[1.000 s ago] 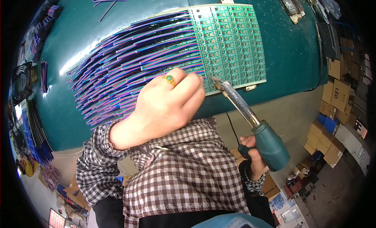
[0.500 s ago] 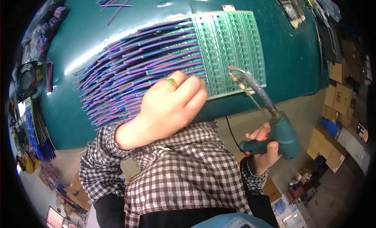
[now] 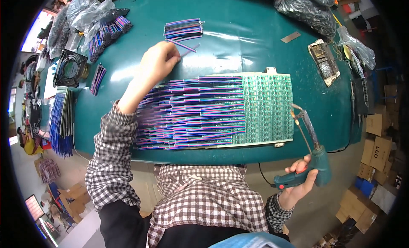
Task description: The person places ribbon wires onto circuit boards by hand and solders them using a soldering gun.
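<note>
My right hand (image 3: 298, 179) is wrapped round the handle of a green soldering gun (image 3: 321, 165), its bent metal tip and thin feed tube pointing up beside the board's right edge. Beyond the board, my left hand (image 3: 159, 60) has its fingers pinched together at the end of a slim, motion-blurred multicoloured wire (image 3: 191, 50). One loose wire crosses just above it, below a small bundle of cut wires (image 3: 183, 28). On the table lies a green circuit board panel (image 3: 268, 107), with many blue, pink and black wires (image 3: 191, 111) spread leftward from its rows.
The green tabletop (image 3: 238, 30) also carries a black fan (image 3: 70, 69), a few wires (image 3: 98, 79) and bagged wire bundles at left. A worn soldering tray (image 3: 324, 62), a small metal plate (image 3: 291, 37) and dark plastic bags (image 3: 306, 13) lie at right. Cardboard boxes (image 3: 377, 152) stand beyond.
My left hand has gone from the wires on the board to the loose bundle beyond it. The soldering gun has moved off the panel to its right side. The view has shifted farther up the table.
</note>
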`<state>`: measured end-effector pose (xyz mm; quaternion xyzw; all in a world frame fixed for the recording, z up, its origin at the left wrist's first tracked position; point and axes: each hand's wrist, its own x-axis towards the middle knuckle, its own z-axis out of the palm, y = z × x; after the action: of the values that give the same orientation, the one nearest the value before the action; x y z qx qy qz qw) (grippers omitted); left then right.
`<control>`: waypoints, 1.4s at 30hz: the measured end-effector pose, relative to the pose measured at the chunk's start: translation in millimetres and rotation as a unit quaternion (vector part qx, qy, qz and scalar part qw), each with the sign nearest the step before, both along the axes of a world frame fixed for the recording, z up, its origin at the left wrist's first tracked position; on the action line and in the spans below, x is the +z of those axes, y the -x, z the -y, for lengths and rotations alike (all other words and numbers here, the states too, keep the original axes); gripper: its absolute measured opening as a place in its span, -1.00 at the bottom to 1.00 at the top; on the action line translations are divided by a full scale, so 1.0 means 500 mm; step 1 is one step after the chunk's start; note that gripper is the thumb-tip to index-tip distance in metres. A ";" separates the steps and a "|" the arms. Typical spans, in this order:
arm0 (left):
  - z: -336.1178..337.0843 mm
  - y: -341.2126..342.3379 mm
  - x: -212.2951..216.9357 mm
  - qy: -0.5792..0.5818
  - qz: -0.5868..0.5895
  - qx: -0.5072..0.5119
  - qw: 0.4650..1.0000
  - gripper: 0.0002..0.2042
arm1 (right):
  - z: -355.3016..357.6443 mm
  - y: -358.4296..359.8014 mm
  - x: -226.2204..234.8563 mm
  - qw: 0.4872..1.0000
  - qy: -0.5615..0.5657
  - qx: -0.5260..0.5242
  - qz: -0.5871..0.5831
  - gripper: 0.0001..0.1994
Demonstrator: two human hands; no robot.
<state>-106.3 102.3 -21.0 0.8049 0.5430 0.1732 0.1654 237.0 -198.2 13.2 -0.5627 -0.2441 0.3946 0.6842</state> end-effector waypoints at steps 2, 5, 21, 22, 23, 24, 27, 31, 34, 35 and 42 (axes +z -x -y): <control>0.005 -0.007 0.000 0.020 0.001 -0.020 1.000 -0.90 | 0.007 0.001 0.001 1.000 0.003 0.003 0.010 -0.50; -0.006 -0.031 0.025 -0.050 -0.001 -0.062 0.997 -0.86 | 0.002 -0.001 0.002 0.999 0.040 -0.028 0.017 -0.49; 0.089 -0.063 0.134 0.068 0.256 -0.027 0.964 -0.89 | 0.052 -0.002 -0.010 0.998 0.050 -0.033 0.006 -0.40; 0.134 -0.094 0.157 0.091 0.262 -0.012 0.961 -0.90 | 0.051 -0.001 -0.007 0.998 0.053 -0.021 0.016 -0.42; 0.179 -0.120 0.152 0.093 0.271 -0.053 0.957 -0.90 | 0.049 -0.001 -0.008 0.998 0.052 -0.003 0.025 -0.44; 0.214 -0.141 0.149 0.092 0.278 -0.093 0.952 -0.91 | 0.049 0.000 -0.006 0.998 0.056 0.000 0.025 -0.44; 0.266 -0.182 0.129 0.051 0.189 -0.240 0.951 -0.81 | 0.054 0.006 -0.006 0.999 0.049 0.020 0.012 -0.43; 0.324 -0.201 0.052 -0.035 0.077 -0.282 0.956 -0.69 | 0.072 0.018 0.001 0.998 0.055 0.035 0.015 -0.41; 0.334 -0.204 0.056 -0.063 -0.012 -0.312 0.948 -0.62 | 0.085 0.018 -0.001 0.998 0.059 0.034 0.009 -0.41; 0.339 -0.203 0.048 -0.097 -0.026 -0.312 0.945 -0.58 | 0.089 0.018 -0.002 0.998 0.059 0.034 0.002 -0.40; 0.334 -0.202 0.041 -0.169 -0.002 -0.326 0.930 -0.63 | 0.109 0.019 -0.004 0.997 0.069 0.039 0.016 -0.39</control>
<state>-5.1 -64.5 -0.4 0.9541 0.2134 0.1969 0.0734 227.3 -252.4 11.3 -0.6047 -0.2491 0.4278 0.6239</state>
